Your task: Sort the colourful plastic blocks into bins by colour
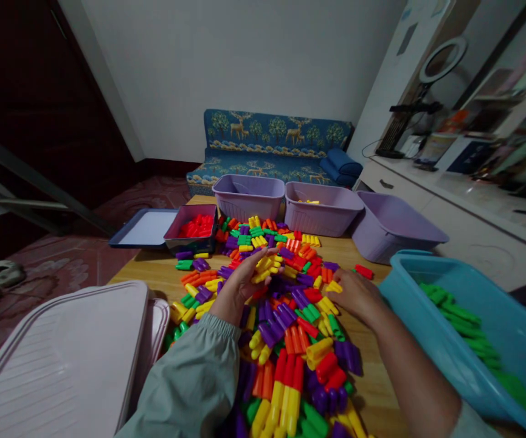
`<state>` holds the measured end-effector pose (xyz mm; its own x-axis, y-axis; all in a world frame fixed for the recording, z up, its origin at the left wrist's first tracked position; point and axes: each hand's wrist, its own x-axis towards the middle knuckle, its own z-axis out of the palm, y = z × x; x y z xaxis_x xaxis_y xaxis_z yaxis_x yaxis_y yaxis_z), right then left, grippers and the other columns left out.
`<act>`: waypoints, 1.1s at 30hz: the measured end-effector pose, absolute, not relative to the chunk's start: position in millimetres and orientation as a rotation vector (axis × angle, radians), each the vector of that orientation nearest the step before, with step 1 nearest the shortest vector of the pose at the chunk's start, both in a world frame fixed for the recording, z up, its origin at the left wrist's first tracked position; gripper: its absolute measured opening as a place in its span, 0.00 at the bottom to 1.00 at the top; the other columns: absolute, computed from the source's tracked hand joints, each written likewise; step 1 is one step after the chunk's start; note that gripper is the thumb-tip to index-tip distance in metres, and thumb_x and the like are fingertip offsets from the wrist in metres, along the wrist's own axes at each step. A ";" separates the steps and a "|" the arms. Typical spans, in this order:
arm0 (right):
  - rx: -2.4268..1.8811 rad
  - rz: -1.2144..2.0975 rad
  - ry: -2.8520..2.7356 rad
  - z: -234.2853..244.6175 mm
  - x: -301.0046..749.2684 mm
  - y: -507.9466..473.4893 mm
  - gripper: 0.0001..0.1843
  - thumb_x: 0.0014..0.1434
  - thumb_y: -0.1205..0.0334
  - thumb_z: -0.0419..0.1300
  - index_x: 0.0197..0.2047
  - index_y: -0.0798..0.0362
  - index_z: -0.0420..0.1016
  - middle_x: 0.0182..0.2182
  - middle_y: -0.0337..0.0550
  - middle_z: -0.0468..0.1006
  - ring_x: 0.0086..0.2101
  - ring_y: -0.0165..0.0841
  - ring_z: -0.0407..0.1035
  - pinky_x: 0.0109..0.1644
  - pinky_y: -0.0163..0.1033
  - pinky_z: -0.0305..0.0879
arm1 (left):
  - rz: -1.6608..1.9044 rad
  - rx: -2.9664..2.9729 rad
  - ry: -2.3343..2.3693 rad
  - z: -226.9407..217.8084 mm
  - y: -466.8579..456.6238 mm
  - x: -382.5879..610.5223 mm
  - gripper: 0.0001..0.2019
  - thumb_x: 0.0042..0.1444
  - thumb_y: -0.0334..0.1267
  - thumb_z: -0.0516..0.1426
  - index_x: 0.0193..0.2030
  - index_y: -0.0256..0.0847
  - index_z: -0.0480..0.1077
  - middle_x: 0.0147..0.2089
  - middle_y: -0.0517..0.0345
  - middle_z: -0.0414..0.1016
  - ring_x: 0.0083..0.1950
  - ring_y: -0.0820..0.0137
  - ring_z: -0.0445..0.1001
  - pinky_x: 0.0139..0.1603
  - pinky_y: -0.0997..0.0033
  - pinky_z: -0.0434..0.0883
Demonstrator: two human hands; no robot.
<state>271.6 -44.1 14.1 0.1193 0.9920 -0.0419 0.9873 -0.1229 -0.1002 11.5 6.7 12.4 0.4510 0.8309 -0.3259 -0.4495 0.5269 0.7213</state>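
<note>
- Head view: left hand (243,285) cups glossy, ribbed yellow pieces (268,269).
- Right hand (356,293) pinches a yellow piece (334,286) at the mixed heap's (285,316) edge.
- Beyond the grip, lilac bin (324,217): some yellow (309,201).
- Rightward, turquoise bin (411,301): green pieces (472,340).
- Leftward, dark box (194,246): red pieces (197,226).

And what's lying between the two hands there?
The head view shows a jumble of loose coloured pieces, purple, red, orange and yellow among them, between the left hand, holding yellow pieces, and the right hand.

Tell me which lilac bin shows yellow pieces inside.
The middle lilac bin; yellow pieces show inside it, none in the left bin or right bin.
</note>
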 end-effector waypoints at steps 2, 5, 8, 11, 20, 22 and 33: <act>-2.354 0.184 -1.965 18.1 265.2 -30.9 0.15 0.51 0.53 0.60 0.39 0.52 0.76 0.37 0.49 0.80 0.38 0.41 0.74 0.36 0.39 0.62 | 0.849 0.626 0.724 11.3 6.3 11.4 0.21 0.59 0.45 0.57 0.56 0.40 0.71 0.46 0.46 0.77 0.37 0.68 0.80 0.18 0.84 0.67; -2.293 0.220 -1.813 26.3 252.7 -18.0 0.10 0.51 0.58 0.58 0.35 0.51 0.77 0.34 0.47 0.81 0.37 0.40 0.74 0.35 0.38 0.62 | 0.859 0.677 0.767 11.5 4.9 13.3 0.20 0.58 0.45 0.58 0.56 0.42 0.71 0.46 0.47 0.78 0.38 0.67 0.80 0.18 0.83 0.67; -1.981 0.435 -1.562 29.7 233.2 -11.8 0.09 0.51 0.56 0.58 0.31 0.52 0.76 0.29 0.44 0.79 0.32 0.36 0.74 0.32 0.36 0.64 | 0.896 0.742 0.808 14.0 2.3 16.4 0.19 0.57 0.42 0.59 0.55 0.43 0.72 0.44 0.48 0.79 0.36 0.67 0.79 0.18 0.83 0.65; -1.508 0.823 -1.217 22.6 210.9 -10.0 0.16 0.49 0.50 0.62 0.34 0.53 0.73 0.27 0.42 0.77 0.27 0.33 0.72 0.27 0.34 0.66 | 0.894 0.849 0.860 16.9 -0.6 18.5 0.20 0.55 0.41 0.61 0.54 0.41 0.72 0.39 0.51 0.79 0.30 0.71 0.77 0.18 0.82 0.63; -1.177 1.017 -0.950 11.9 181.7 -19.4 0.26 0.40 0.48 0.71 0.36 0.53 0.67 0.30 0.38 0.75 0.30 0.31 0.72 0.28 0.33 0.71 | 0.888 1.159 0.896 12.0 -1.3 25.0 0.23 0.50 0.54 0.63 0.43 0.35 0.74 0.29 0.53 0.76 0.24 0.73 0.71 0.19 0.80 0.61; -1.181 1.062 -1.005 19.0 176.8 -24.6 0.27 0.43 0.48 0.69 0.42 0.51 0.66 0.30 0.37 0.74 0.27 0.30 0.71 0.24 0.32 0.69 | 0.938 1.154 0.880 10.6 -0.5 27.4 0.21 0.48 0.52 0.64 0.39 0.35 0.75 0.29 0.54 0.76 0.26 0.73 0.72 0.24 0.79 0.63; -1.352 0.582 -1.064 27.6 210.1 -22.2 0.20 0.50 0.47 0.63 0.40 0.53 0.71 0.21 0.34 0.69 0.17 0.26 0.61 0.18 0.32 0.61 | 0.929 1.179 1.002 19.7 1.6 23.2 0.24 0.44 0.58 0.63 0.32 0.35 0.71 0.24 0.58 0.74 0.21 0.74 0.69 0.23 0.76 0.63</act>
<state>210.1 -22.2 27.6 0.4458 0.8531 0.2712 0.2310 0.1831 -0.9556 23.2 1.6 19.7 0.2936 0.9476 -0.1258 -0.0539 0.1479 0.9875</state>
